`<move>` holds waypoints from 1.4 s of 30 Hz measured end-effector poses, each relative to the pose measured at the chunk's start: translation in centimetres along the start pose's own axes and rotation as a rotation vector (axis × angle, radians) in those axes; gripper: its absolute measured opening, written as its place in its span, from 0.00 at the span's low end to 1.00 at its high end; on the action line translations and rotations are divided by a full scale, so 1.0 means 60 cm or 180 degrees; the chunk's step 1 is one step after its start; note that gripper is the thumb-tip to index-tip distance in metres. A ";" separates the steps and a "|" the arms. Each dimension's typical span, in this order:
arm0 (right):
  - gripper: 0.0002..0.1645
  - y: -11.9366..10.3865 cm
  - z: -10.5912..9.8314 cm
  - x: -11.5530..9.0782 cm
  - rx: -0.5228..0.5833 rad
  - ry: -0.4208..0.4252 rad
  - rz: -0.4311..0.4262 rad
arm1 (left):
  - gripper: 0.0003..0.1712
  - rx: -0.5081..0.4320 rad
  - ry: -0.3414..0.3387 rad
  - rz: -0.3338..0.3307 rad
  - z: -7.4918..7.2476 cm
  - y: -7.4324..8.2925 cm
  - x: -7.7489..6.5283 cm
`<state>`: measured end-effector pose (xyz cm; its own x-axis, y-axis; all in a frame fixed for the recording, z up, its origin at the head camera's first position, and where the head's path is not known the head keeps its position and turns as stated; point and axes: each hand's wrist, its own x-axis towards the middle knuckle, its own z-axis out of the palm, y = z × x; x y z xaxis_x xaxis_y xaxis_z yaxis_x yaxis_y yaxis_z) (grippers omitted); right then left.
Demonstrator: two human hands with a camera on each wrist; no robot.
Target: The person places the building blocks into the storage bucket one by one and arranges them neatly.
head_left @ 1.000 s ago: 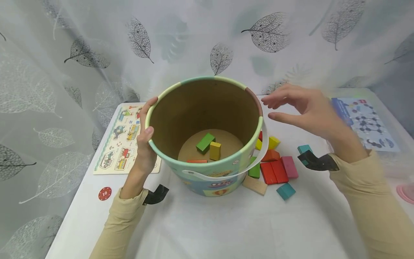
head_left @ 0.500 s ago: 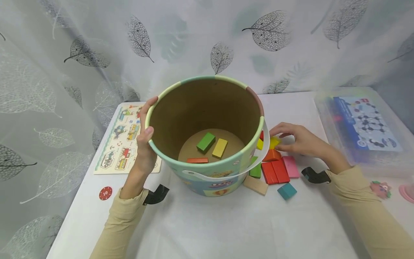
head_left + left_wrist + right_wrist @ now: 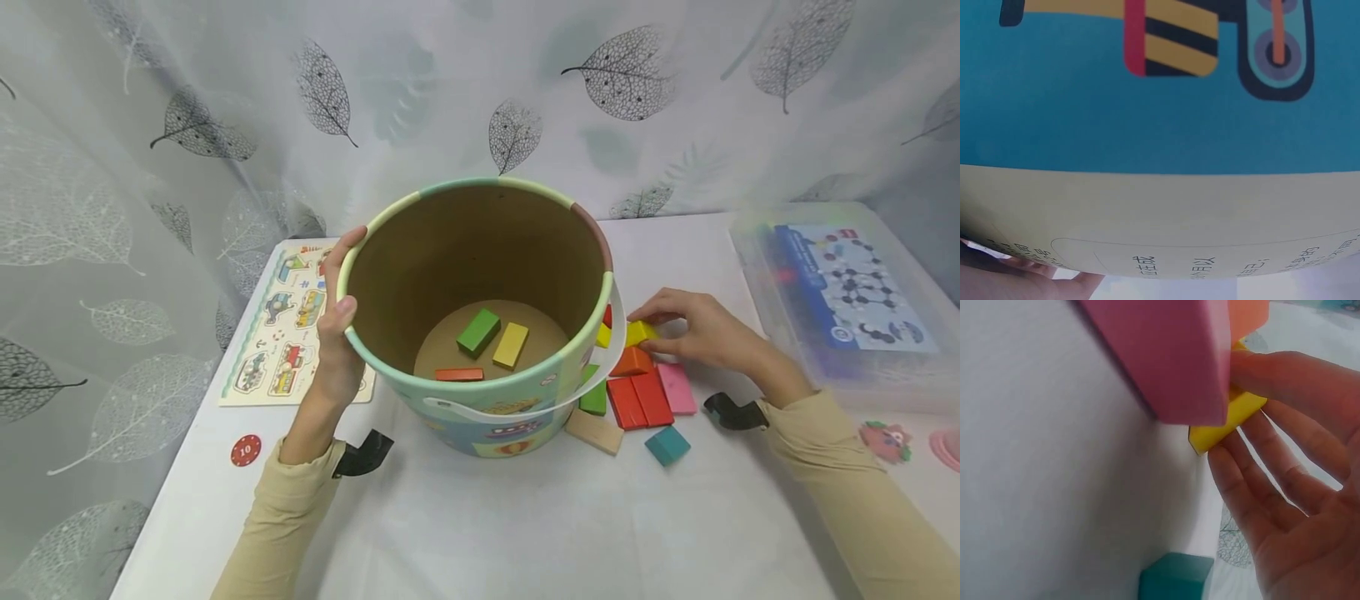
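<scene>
A large pastel bucket (image 3: 480,267) with a white handle (image 3: 487,410) stands mid-table. My left hand (image 3: 339,350) grips its left rim, thumb on the near side of the edge; the left wrist view shows mostly the bucket's printed wall (image 3: 1160,125). Inside lie a green block (image 3: 478,332), a yellow block (image 3: 511,345) and an orange-red block (image 3: 459,375). To the right of the bucket, my right hand (image 3: 701,329) pinches a yellow block (image 3: 1219,430) between thumb and fingers, low over the pile. A pink block (image 3: 1172,362) partly covers that grip in the right wrist view.
Around the bucket's right foot are red blocks (image 3: 640,400), an orange block (image 3: 632,361), a plain wooden block (image 3: 595,431) and a teal block (image 3: 667,446). A puzzle board (image 3: 277,333) and red chip (image 3: 246,450) lie left. A clear plastic box (image 3: 780,317) stands right.
My right hand has come down from beside the rim to the pile and taken hold of a yellow block. The yellow block in the bucket has gone from upright to flat. My left hand stays put.
</scene>
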<state>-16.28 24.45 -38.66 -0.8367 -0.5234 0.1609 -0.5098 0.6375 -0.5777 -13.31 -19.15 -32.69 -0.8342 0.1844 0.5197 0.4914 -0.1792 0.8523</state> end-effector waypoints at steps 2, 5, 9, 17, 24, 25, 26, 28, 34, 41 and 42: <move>0.23 0.001 -0.003 -0.001 -0.0015 0.0005 0.0075 | 0.48 0.0009 0.0013 -0.0010 0.000 0.000 0.000; 0.23 -0.001 -0.014 -0.001 -0.0051 0.0070 0.0200 | 0.48 0.0011 0.0027 -0.0005 0.000 0.001 0.001; 0.24 -0.014 -0.044 -0.001 -0.0121 0.0262 0.0290 | 0.47 0.0018 0.0023 0.0011 -0.002 0.001 0.003; 0.30 -0.083 -0.147 0.012 -0.0637 0.0855 0.0230 | 0.47 0.0028 0.0042 0.0012 -0.006 0.000 0.005; 0.34 -0.191 -0.186 0.054 -0.0008 0.1539 -0.0657 | 0.47 0.0003 0.0049 0.0016 -0.001 0.007 0.004; 0.34 -0.208 -0.185 0.063 0.0072 0.1528 -0.0777 | 0.47 -0.0009 0.0047 0.0015 0.000 0.008 0.003; 0.34 -0.223 -0.181 0.071 0.0127 0.1485 -0.0876 | 0.47 -0.0018 0.0048 0.0013 0.000 0.008 0.002; 0.34 -0.251 -0.170 0.086 0.0263 0.1385 -0.1038 | 0.47 -0.0036 0.0066 -0.0017 -0.001 0.006 0.001; 0.31 -0.294 -0.129 0.116 0.0865 0.1107 -0.1327 | 0.47 -0.0012 -0.0008 -0.0048 -0.007 -0.007 0.000; 0.27 -0.305 -0.109 0.129 0.1086 0.1038 -0.1397 | 0.48 -0.0038 -0.0005 -0.0029 -0.013 -0.016 0.000; 0.27 -0.305 -0.109 0.129 0.1116 0.1027 -0.1409 | 0.48 -0.0051 0.0004 -0.0025 -0.012 -0.016 0.001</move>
<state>-14.76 12.42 -21.62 -0.6084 -0.4632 0.6444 -0.7704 0.1497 -0.6197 -14.00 -19.66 -33.55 -0.8384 0.1846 0.5129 0.4807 -0.1932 0.8553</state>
